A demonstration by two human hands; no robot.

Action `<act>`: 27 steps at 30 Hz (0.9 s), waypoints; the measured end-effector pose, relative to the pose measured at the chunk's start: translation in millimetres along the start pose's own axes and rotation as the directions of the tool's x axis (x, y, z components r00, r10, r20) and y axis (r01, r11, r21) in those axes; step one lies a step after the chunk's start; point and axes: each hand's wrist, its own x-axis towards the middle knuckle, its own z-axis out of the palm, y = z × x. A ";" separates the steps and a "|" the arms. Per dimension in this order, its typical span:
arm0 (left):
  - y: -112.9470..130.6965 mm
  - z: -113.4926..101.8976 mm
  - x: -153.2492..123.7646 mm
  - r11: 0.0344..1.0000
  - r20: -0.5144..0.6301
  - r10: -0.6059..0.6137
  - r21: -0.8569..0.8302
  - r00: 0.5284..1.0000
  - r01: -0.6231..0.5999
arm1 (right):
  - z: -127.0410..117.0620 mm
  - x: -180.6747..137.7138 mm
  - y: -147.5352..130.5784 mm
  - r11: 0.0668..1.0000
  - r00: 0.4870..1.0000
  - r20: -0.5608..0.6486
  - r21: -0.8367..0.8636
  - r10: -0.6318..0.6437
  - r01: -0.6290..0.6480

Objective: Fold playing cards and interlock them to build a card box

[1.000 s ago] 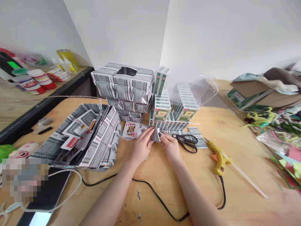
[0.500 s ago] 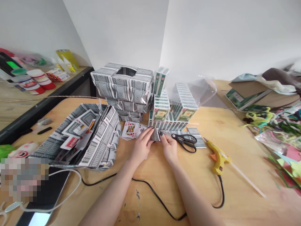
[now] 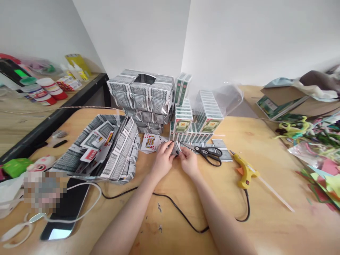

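Note:
Between my fingers is a grey-patterned playing card [image 3: 175,148], bent or folded, partly hidden by both hands. My left hand [image 3: 163,159] grips its left side, the fingertips lying over the top. On the other side my right hand [image 3: 189,161] pinches it with thumb and fingers. Just left of them lie face-up playing cards [image 3: 151,142], one a king of hearts. Black-handled scissors [image 3: 210,154] rest to the right of my right hand on some grey-backed cards [image 3: 222,150]. Farther right lies a yellow glue gun [image 3: 247,172] with a clear glue stick in it.
A basket made of cards [image 3: 119,156] holding loose cards stands at left. Behind are stacked card-built boxes [image 3: 142,92] and green card packs [image 3: 191,136]. A black cord [image 3: 176,204] crosses the table near my forearms. A phone [image 3: 66,212] lies front left; coloured paper [image 3: 325,180] sits right.
My fingers have closed in around the card, which now shows less and sits more tilted. The view has shifted slightly; the surrounding things stay in place.

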 end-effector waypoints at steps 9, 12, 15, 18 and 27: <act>55.9 -54.4 -33.9 0.996 -0.075 -0.052 0.065 0.996 0.057 | 1.1 0.6 -1.0 0.962 0.985 -0.032 0.222 0.170 -0.159; 54.9 -83.6 -86.1 0.996 -0.131 -0.067 0.053 0.989 0.075 | 1.1 0.1 -1.5 0.967 0.984 -0.053 0.198 0.173 -0.159; 38.6 -108.7 -139.5 0.958 -0.184 -0.202 0.167 0.962 0.234 | 1.6 0.0 -1.7 0.970 0.981 -0.066 0.176 0.182 -0.168; 19.9 -130.5 -170.6 0.833 -0.228 -0.335 0.382 0.914 0.401 | 2.0 -0.3 -2.4 0.970 0.979 -0.069 0.161 0.193 -0.181; -37.6 -166.6 -163.0 0.445 -0.362 -0.510 0.665 0.780 0.600 | 0.8 -2.4 1.5 0.982 0.981 -0.082 0.089 0.174 -0.166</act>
